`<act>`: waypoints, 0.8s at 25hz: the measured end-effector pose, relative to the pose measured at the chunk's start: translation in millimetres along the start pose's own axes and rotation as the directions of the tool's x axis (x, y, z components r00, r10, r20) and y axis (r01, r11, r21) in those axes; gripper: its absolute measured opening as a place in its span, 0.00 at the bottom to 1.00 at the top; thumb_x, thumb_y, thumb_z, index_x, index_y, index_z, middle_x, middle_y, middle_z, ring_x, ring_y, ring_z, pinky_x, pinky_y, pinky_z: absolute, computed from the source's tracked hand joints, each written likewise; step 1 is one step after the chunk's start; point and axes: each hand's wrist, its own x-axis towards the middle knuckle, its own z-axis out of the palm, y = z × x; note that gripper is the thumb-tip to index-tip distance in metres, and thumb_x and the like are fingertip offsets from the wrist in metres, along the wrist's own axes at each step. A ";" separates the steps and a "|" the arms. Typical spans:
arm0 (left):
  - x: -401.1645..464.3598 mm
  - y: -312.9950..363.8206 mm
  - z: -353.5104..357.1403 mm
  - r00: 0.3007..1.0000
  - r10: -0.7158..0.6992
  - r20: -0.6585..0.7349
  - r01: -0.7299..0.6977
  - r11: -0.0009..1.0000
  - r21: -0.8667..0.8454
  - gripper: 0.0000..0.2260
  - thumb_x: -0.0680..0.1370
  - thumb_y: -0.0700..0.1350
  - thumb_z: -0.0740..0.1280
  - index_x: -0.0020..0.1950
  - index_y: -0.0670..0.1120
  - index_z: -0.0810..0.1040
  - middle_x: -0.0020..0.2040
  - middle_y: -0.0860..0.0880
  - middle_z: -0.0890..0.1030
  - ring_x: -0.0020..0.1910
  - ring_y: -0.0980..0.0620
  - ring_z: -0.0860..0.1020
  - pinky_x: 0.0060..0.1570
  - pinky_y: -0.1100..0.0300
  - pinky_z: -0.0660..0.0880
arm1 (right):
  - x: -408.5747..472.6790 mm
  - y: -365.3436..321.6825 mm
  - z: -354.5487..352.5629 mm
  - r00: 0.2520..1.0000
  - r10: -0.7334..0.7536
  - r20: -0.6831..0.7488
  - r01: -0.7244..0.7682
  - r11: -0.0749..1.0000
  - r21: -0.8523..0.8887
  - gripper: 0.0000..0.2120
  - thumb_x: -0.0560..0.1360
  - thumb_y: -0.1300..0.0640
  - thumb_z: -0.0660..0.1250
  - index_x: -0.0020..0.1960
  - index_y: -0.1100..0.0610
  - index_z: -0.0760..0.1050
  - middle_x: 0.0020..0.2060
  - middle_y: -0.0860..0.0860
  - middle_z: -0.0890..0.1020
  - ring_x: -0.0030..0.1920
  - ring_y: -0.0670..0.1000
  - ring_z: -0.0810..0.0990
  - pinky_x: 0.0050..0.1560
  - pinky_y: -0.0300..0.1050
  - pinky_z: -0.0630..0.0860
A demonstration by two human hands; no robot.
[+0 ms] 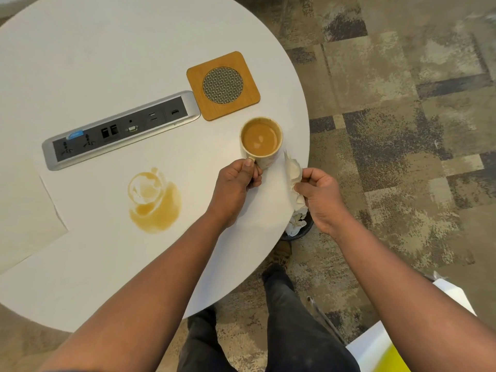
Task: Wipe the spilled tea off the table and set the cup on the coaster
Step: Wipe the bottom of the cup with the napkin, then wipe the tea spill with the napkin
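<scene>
A round white table (112, 65) stands on a mottled brown and grey carpet (402, 108), seen from above. Nearest the viewer, two bare forearms reach in from the bottom edge. The left hand (236, 183) is curled tight around the handle of a cup (261, 142), thumb pressed on top of the handle, fingers folded beneath; the cup is full of milky tea and sits upright just beyond the knuckles, though whether its base touches the table cannot be told. The right hand (320, 196), just to the right of the left hand and over the table's rim, pinches a crumpled white tissue (294, 174) between thumb and fingers, its loose end sticking up toward the cup. To the left of the left hand lies the spilled tea (158, 208), a tan puddle with a ring mark, unwiped. Beyond the cup, near it but apart, lies a square wooden coaster (223, 85) with a mesh centre. Left of the coaster is a recessed socket panel (120, 130).
</scene>
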 end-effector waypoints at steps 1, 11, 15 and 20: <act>-0.9 0.4 -0.1 1.000 -0.006 0.001 0.006 1.000 0.026 0.16 0.87 0.44 0.58 0.42 0.43 0.78 0.41 0.44 0.77 0.41 0.49 0.72 0.49 0.54 0.73 | -0.3 0.8 0.6 1.000 0.005 0.001 -0.005 1.000 0.002 0.16 0.73 0.76 0.64 0.45 0.57 0.81 0.40 0.51 0.86 0.42 0.51 0.83 0.48 0.49 0.81; -9.6 12.7 -3.8 0.980 -0.024 -0.197 0.082 0.953 0.293 0.11 0.79 0.57 0.70 0.48 0.50 0.84 0.54 0.48 0.83 0.48 0.48 0.81 0.54 0.47 0.80 | -20.6 19.7 18.3 0.992 0.090 -0.087 -0.088 0.996 0.018 0.12 0.74 0.71 0.64 0.45 0.57 0.80 0.43 0.57 0.83 0.45 0.57 0.80 0.47 0.54 0.76; -20.0 22.2 -34.0 0.966 0.051 -0.254 0.079 0.876 0.476 0.16 0.78 0.53 0.73 0.63 0.47 0.80 0.62 0.53 0.78 0.45 0.60 0.78 0.51 0.62 0.75 | -37.7 32.2 44.8 0.987 0.096 -0.129 -0.109 0.990 -0.093 0.10 0.74 0.69 0.64 0.41 0.56 0.79 0.36 0.53 0.81 0.40 0.55 0.78 0.40 0.49 0.74; -53.4 2.5 -132.5 0.868 0.323 -0.376 0.041 0.710 0.703 0.10 0.79 0.42 0.64 0.55 0.45 0.83 0.56 0.47 0.83 0.51 0.48 0.80 0.56 0.56 0.73 | -50.8 37.9 102.8 0.996 -0.020 0.089 0.061 0.875 -0.481 0.11 0.74 0.66 0.65 0.44 0.51 0.80 0.35 0.47 0.81 0.35 0.49 0.77 0.37 0.46 0.73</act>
